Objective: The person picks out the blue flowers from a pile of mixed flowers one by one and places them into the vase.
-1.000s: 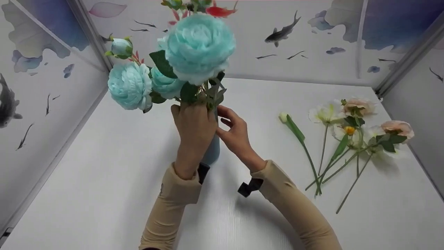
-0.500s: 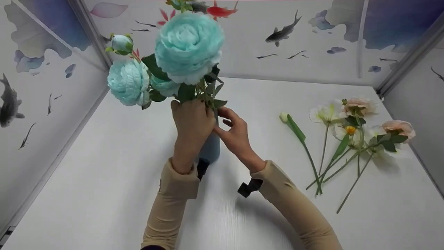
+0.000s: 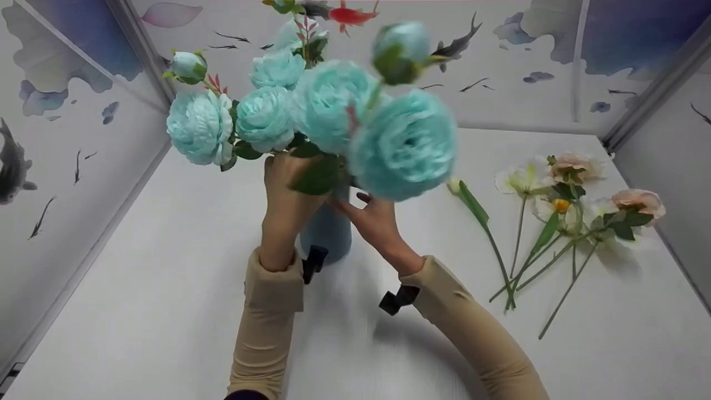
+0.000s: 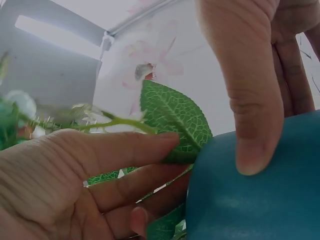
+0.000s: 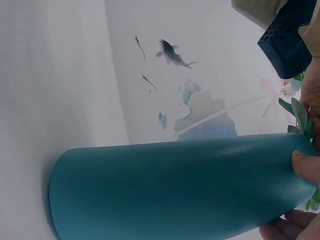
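A tall blue vase (image 3: 328, 236) stands upright on the white table, holding artificial turquoise peonies (image 3: 405, 145) that fan out above its mouth. At the rim, my left hand (image 3: 291, 194) pinches the leafy peony stems; the left wrist view shows its thumb against a green leaf (image 4: 172, 112) beside the vase. My right hand (image 3: 377, 225) grips the vase near the top, its thumb (image 5: 306, 166) on one side and fingers on the other. Blooms and leaves cover parts of both hands and the vase mouth from above.
To the right lie several loose artificial stems: a white tulip (image 3: 469, 201), peach blooms (image 3: 639, 204) and white flowers (image 3: 522, 180). Printed panels (image 3: 533, 105) enclose the table's back and sides. Black wrist cameras (image 3: 399, 299) are strapped to both sleeves.
The peonies have spread apart, with a large bloom and a bud swinging right over the right hand. My left hand has shifted slightly left; the right hand stays on the vase.
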`<state>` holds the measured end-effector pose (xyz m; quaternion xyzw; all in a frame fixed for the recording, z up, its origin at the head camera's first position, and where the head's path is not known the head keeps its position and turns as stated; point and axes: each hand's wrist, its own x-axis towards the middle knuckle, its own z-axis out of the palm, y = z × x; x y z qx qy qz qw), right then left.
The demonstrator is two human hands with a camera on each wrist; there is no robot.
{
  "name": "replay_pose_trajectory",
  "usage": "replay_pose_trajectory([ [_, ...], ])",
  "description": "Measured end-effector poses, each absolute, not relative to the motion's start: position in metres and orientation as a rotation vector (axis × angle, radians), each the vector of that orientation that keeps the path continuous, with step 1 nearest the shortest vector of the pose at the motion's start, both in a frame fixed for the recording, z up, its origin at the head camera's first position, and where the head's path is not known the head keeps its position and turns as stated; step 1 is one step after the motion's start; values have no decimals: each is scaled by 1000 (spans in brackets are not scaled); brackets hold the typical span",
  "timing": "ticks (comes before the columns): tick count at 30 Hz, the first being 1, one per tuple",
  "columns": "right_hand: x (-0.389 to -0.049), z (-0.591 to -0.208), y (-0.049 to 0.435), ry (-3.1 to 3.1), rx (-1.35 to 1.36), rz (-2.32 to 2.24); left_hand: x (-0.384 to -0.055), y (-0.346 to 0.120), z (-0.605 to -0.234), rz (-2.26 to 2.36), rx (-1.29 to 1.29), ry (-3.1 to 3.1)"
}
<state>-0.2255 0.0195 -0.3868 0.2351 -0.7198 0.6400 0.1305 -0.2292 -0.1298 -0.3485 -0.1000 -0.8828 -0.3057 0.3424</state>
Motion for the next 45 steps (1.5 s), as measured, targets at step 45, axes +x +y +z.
replay_pose_trajectory([
  [45, -226, -384, 20, -2191, 674, 1687, -182, -87, -342, -785, -217, -1892],
])
